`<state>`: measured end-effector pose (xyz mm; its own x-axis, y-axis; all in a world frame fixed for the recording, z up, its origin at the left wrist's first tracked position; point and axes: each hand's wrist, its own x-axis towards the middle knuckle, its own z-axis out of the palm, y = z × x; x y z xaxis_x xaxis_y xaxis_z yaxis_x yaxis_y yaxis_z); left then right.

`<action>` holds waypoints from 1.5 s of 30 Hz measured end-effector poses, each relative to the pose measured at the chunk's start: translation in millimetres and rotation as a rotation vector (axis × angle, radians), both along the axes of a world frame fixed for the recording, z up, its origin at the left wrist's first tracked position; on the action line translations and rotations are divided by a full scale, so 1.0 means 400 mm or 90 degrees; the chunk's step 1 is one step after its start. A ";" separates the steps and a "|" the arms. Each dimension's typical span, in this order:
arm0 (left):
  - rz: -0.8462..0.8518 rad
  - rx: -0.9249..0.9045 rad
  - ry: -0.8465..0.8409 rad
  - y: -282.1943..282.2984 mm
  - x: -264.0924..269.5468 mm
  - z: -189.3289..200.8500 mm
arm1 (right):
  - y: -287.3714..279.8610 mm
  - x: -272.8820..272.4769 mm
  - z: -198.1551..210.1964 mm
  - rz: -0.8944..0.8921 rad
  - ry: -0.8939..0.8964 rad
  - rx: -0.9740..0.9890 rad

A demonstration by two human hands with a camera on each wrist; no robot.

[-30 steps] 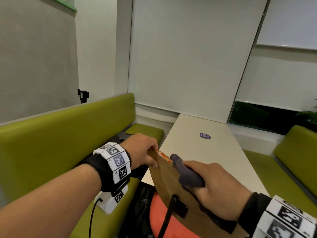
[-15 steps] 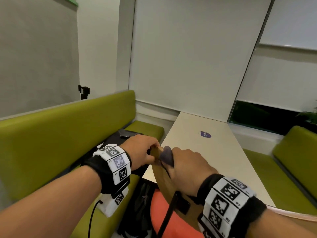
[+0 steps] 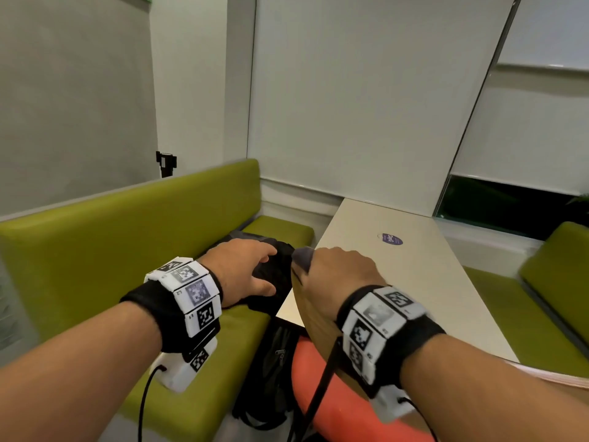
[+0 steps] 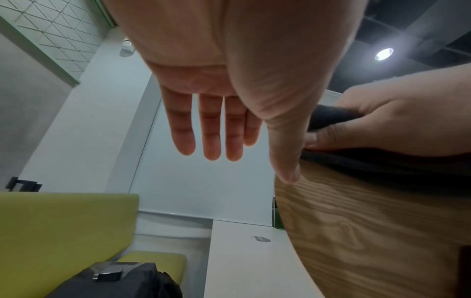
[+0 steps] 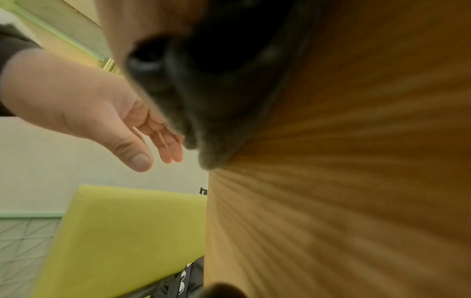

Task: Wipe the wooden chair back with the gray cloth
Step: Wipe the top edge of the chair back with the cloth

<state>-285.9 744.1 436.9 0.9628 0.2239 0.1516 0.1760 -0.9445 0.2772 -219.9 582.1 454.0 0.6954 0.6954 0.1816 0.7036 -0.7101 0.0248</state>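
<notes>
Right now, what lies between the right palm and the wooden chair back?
The gray cloth, gripped by the right hand against the chair back; shown in the left wrist view.

green bench seats [image 3: 127,237] flank long white table [image 3: 398,282]; pale walls, roller blinds [image 3: 350,106], dark window strip [image 3: 497,205].

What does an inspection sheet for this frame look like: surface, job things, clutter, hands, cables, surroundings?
Surface: white table, bare but for a purple sticker.
Job's things: wooden chair back; gray cloth draped over its top edge.
Clutter: black bag on the green bench; another black bag by the orange seat.
Hands: right hand grips the cloth on the edge; left hand open, fingers straight, beside the chair back.
Cables: black leads from both wrist units.
Surroundings: white blinds, dark window.
</notes>
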 end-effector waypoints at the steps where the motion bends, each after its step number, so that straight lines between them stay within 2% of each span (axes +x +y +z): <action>1: 0.009 0.007 -0.002 0.002 -0.004 0.002 | 0.012 0.003 -0.003 -0.010 0.016 0.005; 3: 0.026 0.024 -0.008 0.005 -0.010 0.007 | 0.024 0.007 -0.004 -0.011 0.055 0.005; 7: 0.044 0.044 -0.011 0.000 -0.020 0.021 | 0.003 -0.001 0.013 0.118 0.046 -0.033; 10: 0.044 0.044 -0.026 -0.004 -0.024 0.027 | -0.028 -0.003 0.025 0.165 0.066 -0.011; 13: 0.044 0.045 -0.032 -0.002 -0.027 0.026 | -0.020 0.003 0.023 0.119 0.092 0.018; 16: 0.053 0.048 -0.032 0.004 -0.031 0.029 | 0.027 0.004 0.023 0.043 0.063 -0.027; 19: 0.058 0.051 -0.032 0.009 -0.035 0.038 | 0.054 -0.004 0.020 0.031 0.029 -0.046; 24: 0.061 0.060 -0.008 0.004 -0.033 0.045 | 0.039 -0.018 0.000 -0.004 0.022 -0.002; 27: 0.052 0.060 -0.011 -0.013 -0.025 0.046 | -0.014 -0.029 -0.009 0.005 0.008 -0.004; 35: 0.002 0.064 -0.040 -0.075 0.002 0.067 | -0.251 -0.045 -0.023 0.111 0.063 0.011; 42: -0.071 0.031 -0.160 -0.184 -0.007 0.084 | -0.432 -0.013 -0.050 0.162 0.044 0.049; 45: -0.091 0.030 -0.172 -0.261 -0.015 0.092 | -0.515 -0.006 -0.047 0.182 0.036 0.063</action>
